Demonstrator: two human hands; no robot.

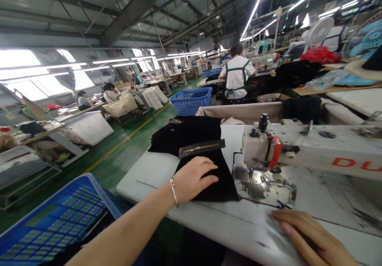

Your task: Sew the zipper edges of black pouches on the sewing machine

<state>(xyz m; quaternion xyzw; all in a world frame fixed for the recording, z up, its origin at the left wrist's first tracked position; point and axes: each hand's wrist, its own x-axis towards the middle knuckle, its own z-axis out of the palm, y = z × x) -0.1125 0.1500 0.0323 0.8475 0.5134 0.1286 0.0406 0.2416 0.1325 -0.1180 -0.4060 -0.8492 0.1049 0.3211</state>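
My left hand lies flat on a piece of black fabric, fingers stretched out and pointing right. Just beyond my fingers a zipper with gold-coloured teeth on dark tape rests across the cloth. Behind it sits a stack of black fabric pieces on the white sewing table. My right hand is at the table's front edge, its fingers extended and slightly apart, holding nothing I can see. Between and beyond my hands stands the white sewing machine, with a metal plate under its head.
A blue plastic basket with dark cloth stands at lower left, below the table. Behind the table are a beige fabric-lined bin, another blue basket and a seated person facing away. Dark scraps lie near the machine's base.
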